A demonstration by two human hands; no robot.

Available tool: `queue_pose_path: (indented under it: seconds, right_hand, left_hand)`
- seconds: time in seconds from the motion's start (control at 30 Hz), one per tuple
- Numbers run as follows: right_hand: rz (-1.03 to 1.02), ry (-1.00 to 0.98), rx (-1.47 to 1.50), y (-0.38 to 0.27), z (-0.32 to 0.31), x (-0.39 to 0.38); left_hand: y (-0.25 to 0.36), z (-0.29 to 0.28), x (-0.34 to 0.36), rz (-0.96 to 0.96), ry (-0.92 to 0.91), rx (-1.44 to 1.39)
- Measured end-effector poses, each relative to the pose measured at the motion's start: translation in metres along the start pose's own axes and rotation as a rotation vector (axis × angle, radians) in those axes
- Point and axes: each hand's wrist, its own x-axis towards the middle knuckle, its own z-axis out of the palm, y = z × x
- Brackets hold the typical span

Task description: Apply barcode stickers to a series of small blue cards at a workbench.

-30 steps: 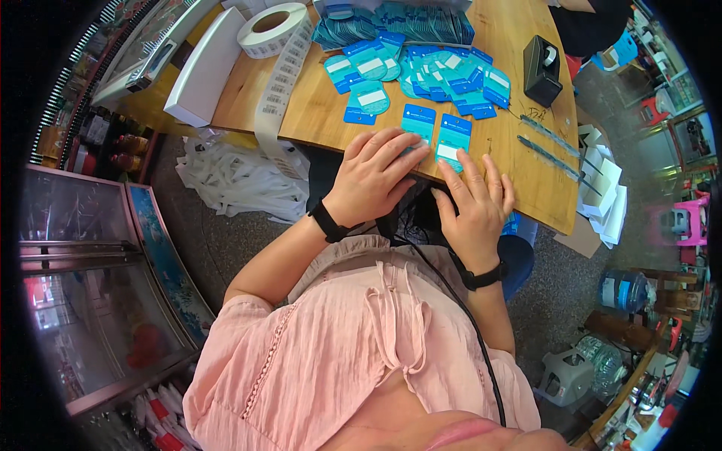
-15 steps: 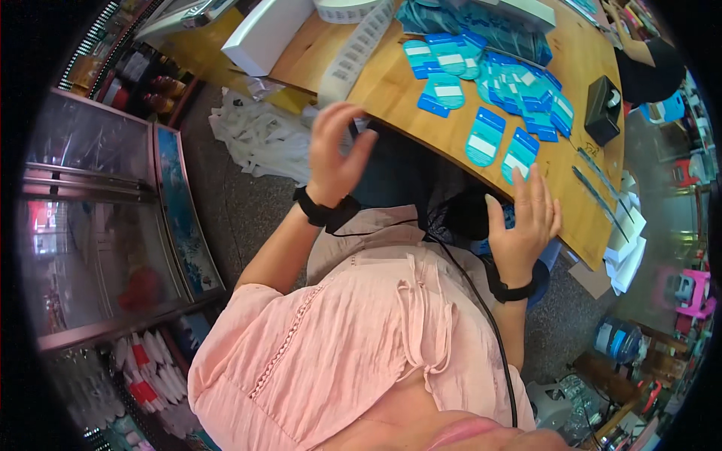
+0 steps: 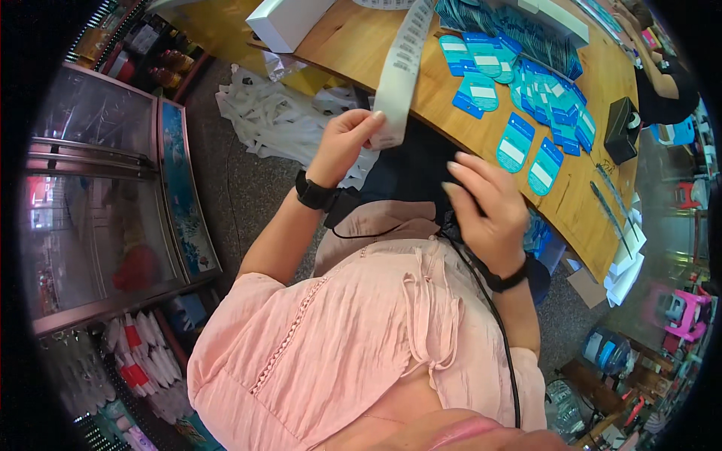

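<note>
Left hand (image 3: pixel 344 144): The thumb and fingers pinch the edge of the label strip (image 3: pixel 404 68), close to its loose end. A hard tug could rip or bend it, as the paper looks thin.
Label strip: It runs down across the desk (image 3: pixel 342 37) and past the front edge, with its end hanging out in front. If the pinch slips, that end could drop and swing.
Right hand (image 3: pixel 492 210): It hovers in front of the desk. Its fingers are spread and a bit bent, and I see nothing held in them. If it swings too fast, it could bump the two cards (image 3: pixel 545 167).
Two cards: They lie flat, side by side, near the front edge. A small push could send one over the edge.
Card pile (image 3: pixel 553 105): The cards lie on top of each other, just behind those two. A knock could make them slide and get mixed up.
Thin tools (image 3: pixel 613 203): Their tips seem to poke past the right edge. An arm brushing them could tip them off.
Black cord (image 3: pixel 492 316): It lies across the pink top. The right arm could catch on it.
</note>
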Motion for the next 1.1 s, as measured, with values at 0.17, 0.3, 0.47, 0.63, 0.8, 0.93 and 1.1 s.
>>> queue_pose_path:
  seconds: [0.17, 0.3, 0.47, 0.63, 0.8, 0.93, 1.1]
  right_hand:
    - [-0.042, -0.059, -0.012, 0.017, 0.056, 0.019]
    - [-0.071, -0.083, -0.082, 0.023, 0.072, 0.018]
    - [-0.083, -0.083, -0.072, 0.024, 0.071, 0.011]
    - [-0.032, -0.068, 0.013, 0.02, 0.068, 0.009]
    - [-0.023, -0.108, 0.106, 0.018, 0.061, 0.009]
    - [0.231, -0.122, 0.348, 0.008, 0.041, 0.006]
    - [0.772, -0.233, 0.801, 0.011, 0.008, -0.001]
  left_hand:
    - [0.027, 0.019, -0.012, -0.064, -0.068, -0.052]
    - [0.032, 0.023, -0.013, -0.054, -0.102, -0.032]
    - [0.03, 0.026, -0.017, -0.076, -0.078, -0.048]
    - [0.023, 0.026, -0.022, -0.05, -0.081, -0.068]
    - [0.022, 0.025, -0.022, -0.058, -0.08, -0.075]
    - [0.04, 0.027, -0.027, 0.484, 0.163, 0.352]
    - [0.08, 0.039, -0.039, 0.667, -0.338, 0.593]
